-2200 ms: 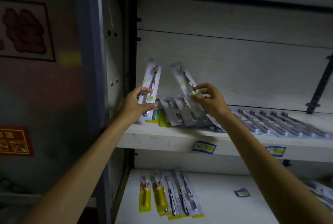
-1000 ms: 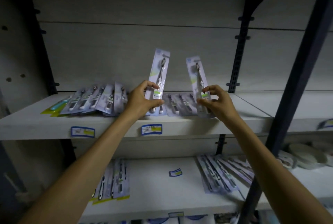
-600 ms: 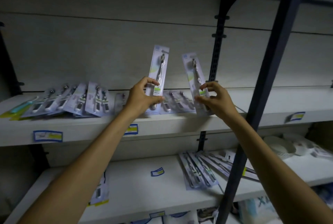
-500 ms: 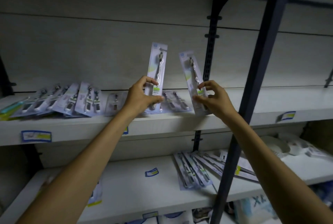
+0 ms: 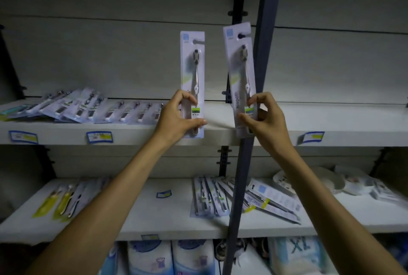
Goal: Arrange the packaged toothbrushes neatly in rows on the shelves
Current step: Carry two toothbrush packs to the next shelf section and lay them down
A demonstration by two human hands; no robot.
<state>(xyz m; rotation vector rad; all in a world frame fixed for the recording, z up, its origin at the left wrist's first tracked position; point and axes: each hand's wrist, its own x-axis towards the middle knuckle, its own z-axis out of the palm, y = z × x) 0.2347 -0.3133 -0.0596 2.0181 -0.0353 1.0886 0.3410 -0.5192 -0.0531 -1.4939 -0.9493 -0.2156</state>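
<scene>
Above the upper shelf point(image 5: 216, 130), each hand, left point(image 5: 176, 120) and right point(image 5: 263, 120), pinches one upright toothbrush pack point(image 5: 192, 80) point(image 5: 240, 75); best laid flat, parallel, just right of the existing row point(image 5: 92, 109).

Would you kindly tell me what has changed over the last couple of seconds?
Both hands carried their packs rightward along the upper shelf, past its row of packs. The left hand still grips one toothbrush pack, the right hand the other.
</scene>
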